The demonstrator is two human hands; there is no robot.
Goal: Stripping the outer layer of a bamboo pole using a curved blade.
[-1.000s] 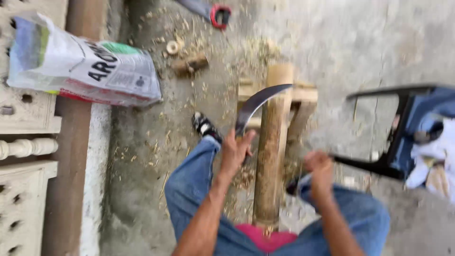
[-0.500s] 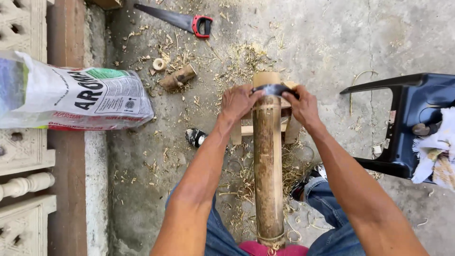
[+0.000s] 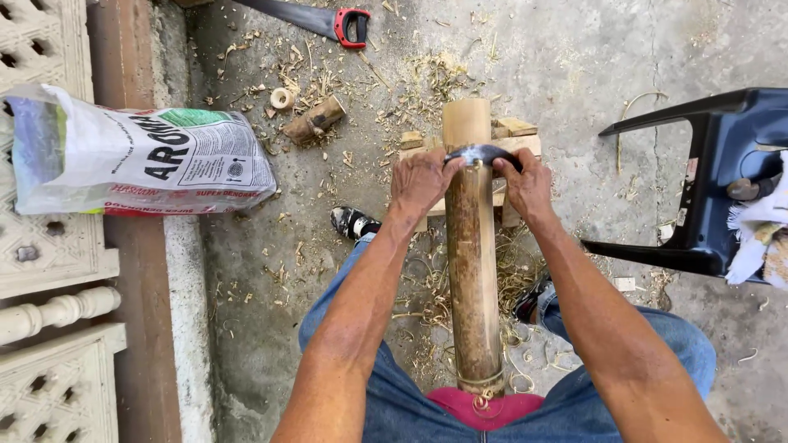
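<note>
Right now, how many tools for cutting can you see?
2. A curved blade lies across the bamboo pole, gripped by the left hand and the right hand. A red-handled saw lies on the ground at the top. Others may be out of view.

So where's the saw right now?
The saw lies on the ground at the top of the head view, left of centre, its red handle pointing right, beyond the wood offcuts and well away from both hands.

Saw blade (image 3: 287, 14) cut off (top edge).
</note>
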